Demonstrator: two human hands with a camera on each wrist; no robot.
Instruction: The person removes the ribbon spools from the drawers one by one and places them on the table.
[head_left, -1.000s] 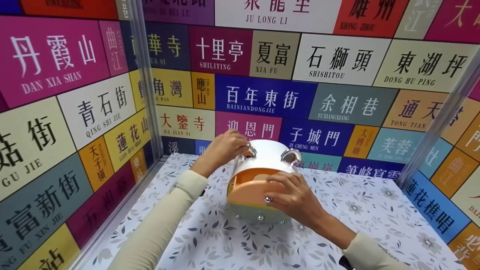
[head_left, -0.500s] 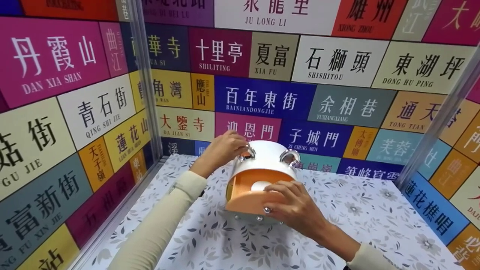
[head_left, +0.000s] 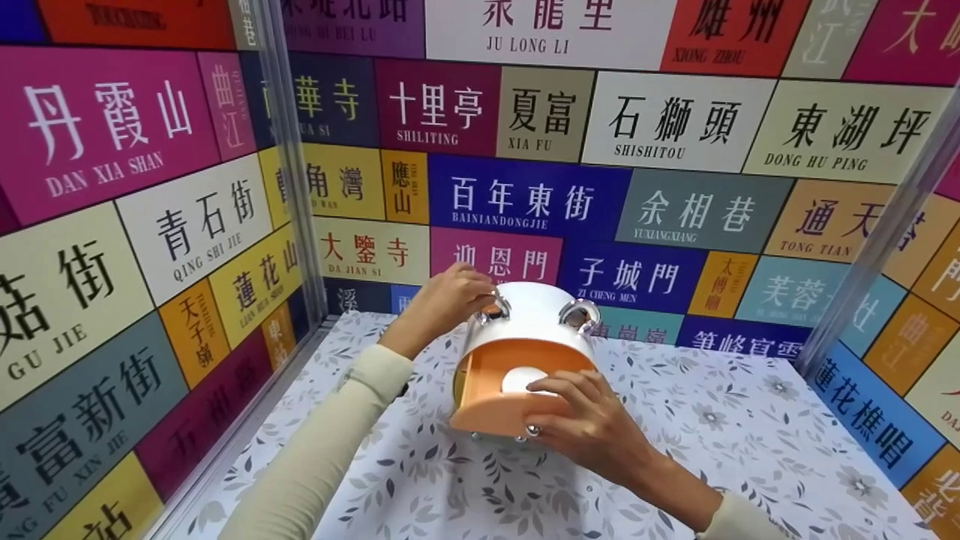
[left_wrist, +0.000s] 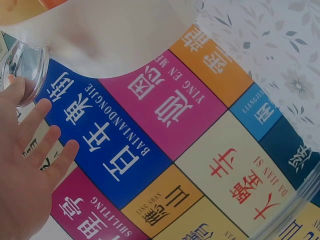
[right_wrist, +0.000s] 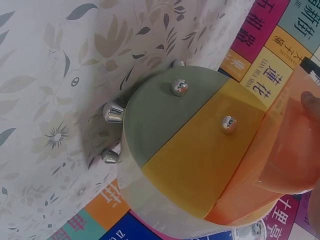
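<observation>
A small white rounded drawer box (head_left: 529,304) with two chrome rings on top stands on the table. My left hand (head_left: 444,301) holds the left chrome ring (head_left: 502,309); in the left wrist view, a fingertip sits inside that ring (left_wrist: 34,75) and the other fingers reach past it. My right hand (head_left: 592,420) grips the front of the top orange drawer (head_left: 487,414), thumb at its silver knob (head_left: 532,430), fingers over the upper edge. This drawer is pulled out, and a white round shape (head_left: 516,380) shows inside. Below it, the yellow drawer (right_wrist: 200,160) and green drawer (right_wrist: 160,115) are closed.
The box rests on short silver feet (right_wrist: 114,112). A white tablecloth with grey leaves (head_left: 697,420) covers the table. Panels with coloured name signs (head_left: 525,191) rise behind and at both sides, joined by clear corner strips (head_left: 296,172).
The orange drawer has come further out toward me, showing more of its inside and the white shape. My right hand has moved down with it; my left hand stays at the ring.
</observation>
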